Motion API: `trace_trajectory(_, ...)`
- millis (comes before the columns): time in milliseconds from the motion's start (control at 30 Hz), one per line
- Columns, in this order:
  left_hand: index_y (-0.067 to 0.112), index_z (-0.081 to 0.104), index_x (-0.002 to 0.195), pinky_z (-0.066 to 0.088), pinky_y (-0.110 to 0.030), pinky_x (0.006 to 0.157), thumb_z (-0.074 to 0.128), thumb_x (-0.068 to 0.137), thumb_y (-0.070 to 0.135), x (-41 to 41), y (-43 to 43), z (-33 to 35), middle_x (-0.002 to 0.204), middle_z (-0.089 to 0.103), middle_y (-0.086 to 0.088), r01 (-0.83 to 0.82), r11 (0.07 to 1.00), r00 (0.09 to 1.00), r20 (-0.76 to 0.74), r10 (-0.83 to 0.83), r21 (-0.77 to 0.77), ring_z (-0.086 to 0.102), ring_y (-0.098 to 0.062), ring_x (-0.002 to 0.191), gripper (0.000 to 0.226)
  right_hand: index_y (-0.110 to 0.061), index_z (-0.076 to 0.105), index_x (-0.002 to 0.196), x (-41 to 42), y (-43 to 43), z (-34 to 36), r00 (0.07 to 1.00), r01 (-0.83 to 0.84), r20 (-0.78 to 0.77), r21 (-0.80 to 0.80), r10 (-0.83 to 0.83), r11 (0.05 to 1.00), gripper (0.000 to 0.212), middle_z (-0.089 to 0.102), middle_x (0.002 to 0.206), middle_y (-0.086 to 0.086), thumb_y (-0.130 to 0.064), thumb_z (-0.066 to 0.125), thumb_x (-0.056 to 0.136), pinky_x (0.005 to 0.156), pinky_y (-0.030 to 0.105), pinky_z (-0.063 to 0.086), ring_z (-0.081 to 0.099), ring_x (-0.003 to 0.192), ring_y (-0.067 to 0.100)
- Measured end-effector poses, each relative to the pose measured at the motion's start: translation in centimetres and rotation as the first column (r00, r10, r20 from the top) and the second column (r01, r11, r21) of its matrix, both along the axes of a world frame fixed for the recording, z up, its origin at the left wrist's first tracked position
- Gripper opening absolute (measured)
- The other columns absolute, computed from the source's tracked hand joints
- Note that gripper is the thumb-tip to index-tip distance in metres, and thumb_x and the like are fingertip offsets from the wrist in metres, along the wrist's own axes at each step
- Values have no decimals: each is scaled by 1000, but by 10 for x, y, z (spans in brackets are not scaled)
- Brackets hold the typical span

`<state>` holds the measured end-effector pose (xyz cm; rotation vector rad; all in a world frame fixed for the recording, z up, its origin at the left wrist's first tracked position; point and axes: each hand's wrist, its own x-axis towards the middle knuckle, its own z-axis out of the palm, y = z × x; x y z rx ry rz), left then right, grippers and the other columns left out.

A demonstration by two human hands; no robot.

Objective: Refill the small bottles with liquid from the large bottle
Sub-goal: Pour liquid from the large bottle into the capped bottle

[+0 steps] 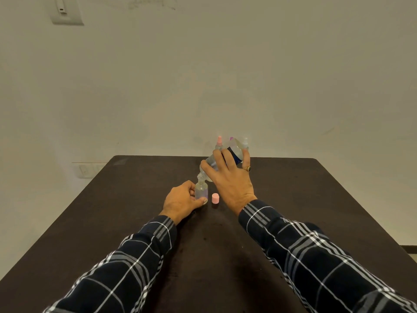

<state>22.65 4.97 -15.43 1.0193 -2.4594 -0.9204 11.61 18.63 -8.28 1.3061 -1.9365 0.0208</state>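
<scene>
Right hand (230, 177) wraps the large bottle (234, 152) mid-body, tilted, neck down onto the mouth of the small bottle (201, 190); left hand (182, 199) pinches that one upright on the table (135, 199), thumb and fingers closed round it; pink cap (215, 198) just beside. Small bottle likely light, tippy; hold low. Large one probably thin, squashy; grip gently.

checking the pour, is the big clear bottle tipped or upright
Tipped: the large clear plastic bottle in the right hand slants neck-down toward the small clear bottle.
</scene>
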Motion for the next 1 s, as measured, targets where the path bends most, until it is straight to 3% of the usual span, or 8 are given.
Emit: trace_trajectory(1000, 30, 58, 99, 59, -40, 83, 81, 79, 45, 1, 2, 2, 89, 69, 9, 3, 1000, 1000, 1, -3, -10, 67, -9, 81, 34, -28, 49, 130, 0, 1, 0, 999, 21, -24, 9, -21, 1000, 78, 42, 136, 13, -13, 86, 63, 105, 71, 23, 38, 128, 34)
